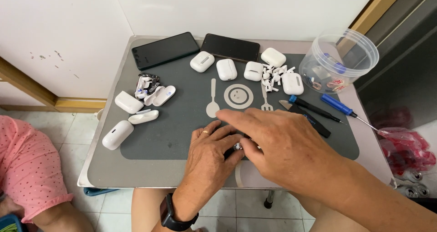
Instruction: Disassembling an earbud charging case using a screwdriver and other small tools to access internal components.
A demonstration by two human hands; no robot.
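Note:
My left hand [210, 155] rests on the grey work mat [182, 122] at the near edge, fingers curled around a small dark-and-metal part [237, 146]. My right hand [277, 146] lies over it from the right, thumb and fingers pinching at the same small part; most of the part is hidden between the hands. A ring is on my left hand and a black watch [172, 216] on the wrist. White earbud cases [226, 69] stand in a row at the back of the mat.
Two dark phones [165, 50] lie at the back. More white cases [118, 134] and opened shells sit left. Loose earbud pieces [272, 77], a blue screwdriver [342, 108], black tools [309, 118] and a clear plastic tub [339, 61] sit right. A person in pink [27, 168] sits left.

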